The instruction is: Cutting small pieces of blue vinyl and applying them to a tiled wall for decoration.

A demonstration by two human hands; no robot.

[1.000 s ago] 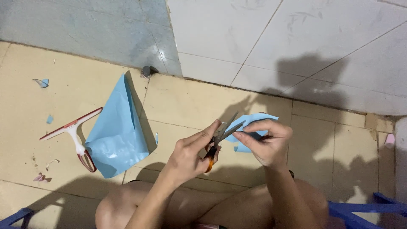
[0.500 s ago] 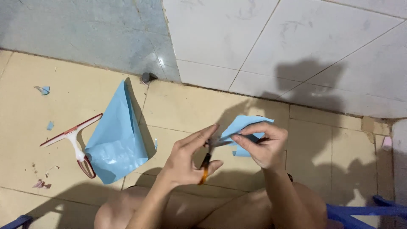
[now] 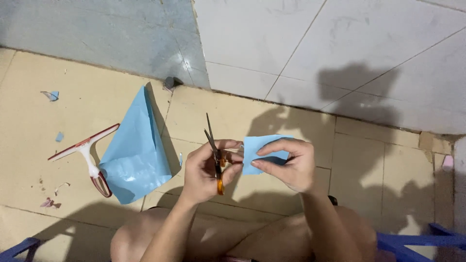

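Two hands (image 3: 252, 167) work above beige floor tiles (image 3: 301, 126) beside a white-tiled wall (image 3: 291, 43)

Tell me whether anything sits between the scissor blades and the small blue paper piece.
Nothing visible does. The left hand holds the scissors with blades pointing up, just left of the blue paper piece pinched in the right hand; only open air separates them.

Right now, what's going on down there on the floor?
A person sits low over a tiled floor, knees in view. The left hand holds orange-handled scissors, blades pointing up and away. The right hand pinches a small piece of light blue paper just beside the scissors. A larger blue sheet lies on the floor to the left, with a red and white squeegee next to it and a few paper scraps farther out.
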